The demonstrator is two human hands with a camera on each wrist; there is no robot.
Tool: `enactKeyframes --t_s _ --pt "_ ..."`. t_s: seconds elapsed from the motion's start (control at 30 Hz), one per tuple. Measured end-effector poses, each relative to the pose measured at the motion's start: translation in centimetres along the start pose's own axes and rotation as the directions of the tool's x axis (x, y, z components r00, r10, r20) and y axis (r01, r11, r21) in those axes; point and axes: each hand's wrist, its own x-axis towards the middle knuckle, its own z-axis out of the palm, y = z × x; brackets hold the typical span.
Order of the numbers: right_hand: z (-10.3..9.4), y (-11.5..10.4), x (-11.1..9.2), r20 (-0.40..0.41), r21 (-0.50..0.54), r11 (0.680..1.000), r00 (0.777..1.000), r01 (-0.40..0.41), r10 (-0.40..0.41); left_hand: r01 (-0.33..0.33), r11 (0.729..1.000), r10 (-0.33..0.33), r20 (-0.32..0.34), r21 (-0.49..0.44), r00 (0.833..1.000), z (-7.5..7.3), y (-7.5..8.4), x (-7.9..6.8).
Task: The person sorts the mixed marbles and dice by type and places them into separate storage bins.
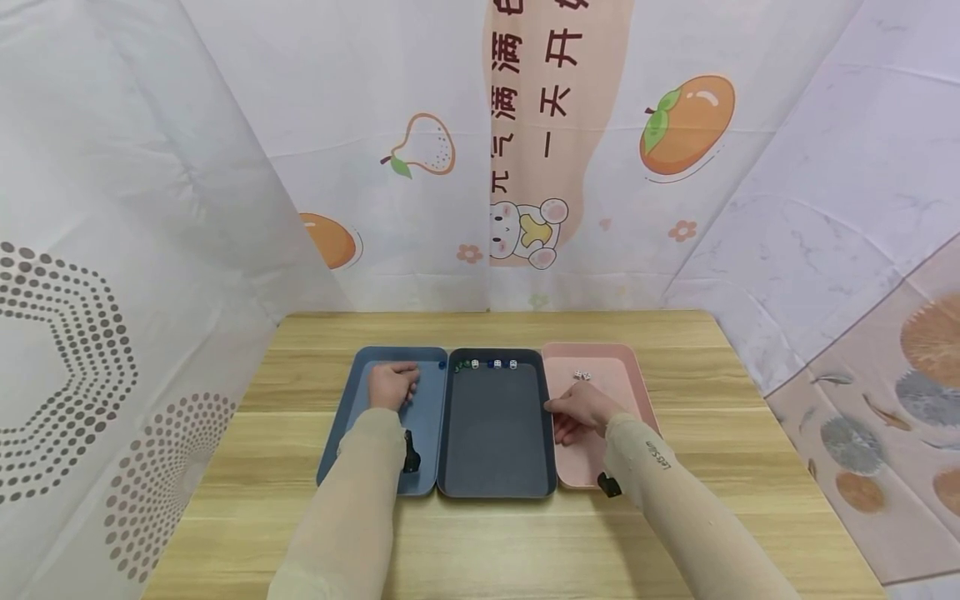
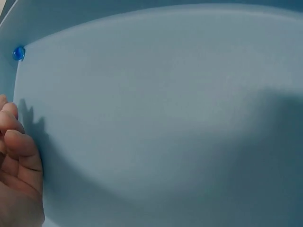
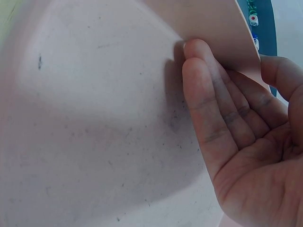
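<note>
My left hand (image 1: 393,386) is over the blue tray (image 1: 363,367), its fingers loosely bent and holding nothing. In the left wrist view, a shiny blue glass bead (image 2: 19,53) lies in the tray's corner, beyond the fingertips. My right hand (image 1: 585,410) is low in the pink tray (image 1: 643,392) by its left wall. In the right wrist view its long fingers (image 3: 203,99) are nearly straight inside the tray, with the thumb across the rim and nothing held between them. White dice (image 1: 582,376) lie in the pink tray, beyond that hand.
Between the two stands a dark grey tray (image 1: 497,442). Along its back wall lie green pieces (image 1: 459,366), white dice (image 1: 497,364) and blue pieces. All three trays sit side by side on a wooden table (image 1: 697,375), with a printed cloth (image 1: 420,217) hanging behind.
</note>
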Motion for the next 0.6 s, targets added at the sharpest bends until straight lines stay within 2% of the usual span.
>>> enactKeyframes --t_s 0.2,0.37,0.6 --pt "0.05 0.12 0.14 -0.002 -0.012 1.000 1.000 0.000 0.000 0.056 0.998 -0.056 -0.012 -0.006 0.998 0.04 0.01 -0.18" --pt "-0.02 0.19 0.18 0.003 -0.003 1.000 1.000 0.002 -0.002 0.046 0.998 -0.044 -0.026 0.051 0.999 0.17 -0.07 -0.35" --pt "-0.04 0.28 0.22 0.016 0.037 0.999 1.000 0.008 -0.009 0.066 0.992 -0.063 -0.033 0.109 0.997 0.54 -0.38 -0.33"
